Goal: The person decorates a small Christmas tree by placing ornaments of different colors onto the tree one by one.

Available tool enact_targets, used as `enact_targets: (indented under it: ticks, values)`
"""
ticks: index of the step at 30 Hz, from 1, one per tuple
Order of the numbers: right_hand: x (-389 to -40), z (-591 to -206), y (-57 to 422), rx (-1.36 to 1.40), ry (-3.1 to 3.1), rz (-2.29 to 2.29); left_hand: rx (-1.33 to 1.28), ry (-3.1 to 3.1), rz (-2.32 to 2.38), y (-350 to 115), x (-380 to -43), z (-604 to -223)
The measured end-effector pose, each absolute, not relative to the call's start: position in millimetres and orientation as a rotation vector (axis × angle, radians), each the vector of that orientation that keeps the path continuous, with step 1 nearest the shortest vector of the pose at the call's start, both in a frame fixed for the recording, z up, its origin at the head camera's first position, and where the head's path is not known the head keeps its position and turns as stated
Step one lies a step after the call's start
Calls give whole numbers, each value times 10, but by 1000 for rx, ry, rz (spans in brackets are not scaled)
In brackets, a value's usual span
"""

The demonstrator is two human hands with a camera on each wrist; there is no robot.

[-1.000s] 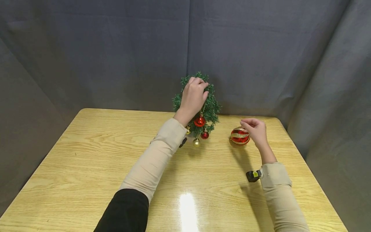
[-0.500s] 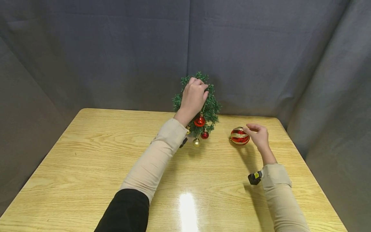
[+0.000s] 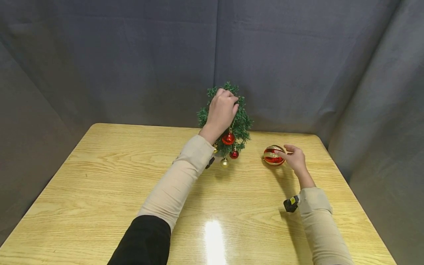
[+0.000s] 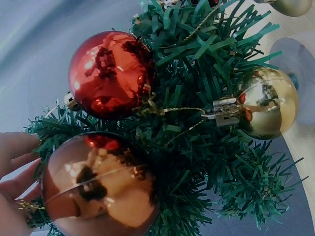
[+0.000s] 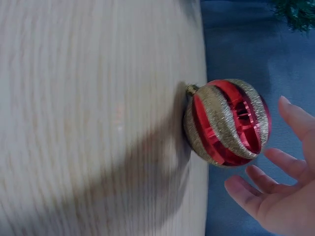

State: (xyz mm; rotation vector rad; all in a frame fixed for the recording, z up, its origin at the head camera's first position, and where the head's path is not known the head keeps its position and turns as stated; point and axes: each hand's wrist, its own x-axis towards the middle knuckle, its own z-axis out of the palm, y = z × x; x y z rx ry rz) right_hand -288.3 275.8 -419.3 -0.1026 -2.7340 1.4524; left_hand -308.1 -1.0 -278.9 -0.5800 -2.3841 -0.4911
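Note:
My left hand (image 3: 221,110) reaches over a small green Christmas tree (image 3: 243,121) and grips its upper part, the fingertips lost among the needles. Red and gold baubles hang from the branches; in the left wrist view a red bauble (image 4: 112,73), a shiny copper-toned bauble (image 4: 101,189) and a gold bauble (image 4: 270,103) show up close. Right of the tree, a large bauble (image 3: 272,156) with red and glittery gold stripes lies on the table, its cap (image 5: 192,89) sideways. Beside it my right hand (image 5: 285,194) has its fingers spread and relaxed, fingertips close to the stripes.
The wooden table (image 3: 132,176) ends just behind the tree and the striped bauble. A grey curtain (image 3: 149,62) hangs behind it and along both sides. A black wrist camera (image 3: 291,204) sits below the right wrist, low over the tabletop.
My right hand has come down and slightly right, its pinched fingers spreading apart beside the striped bauble. The bauble, the tree and my left hand stay where they were.

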Motion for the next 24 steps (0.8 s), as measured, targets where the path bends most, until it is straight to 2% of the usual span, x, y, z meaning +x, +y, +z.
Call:
enact_targets:
  ticks: [5,24]
  values:
    - [-2897,-4244,2789,-81,-2762,1489,-587,-2379,-495,-9,-3084,-2794]
    - [-2900,-4311,2796,-277,-2662,1660,-590,-2381,-496,-12,-3078,-2794]
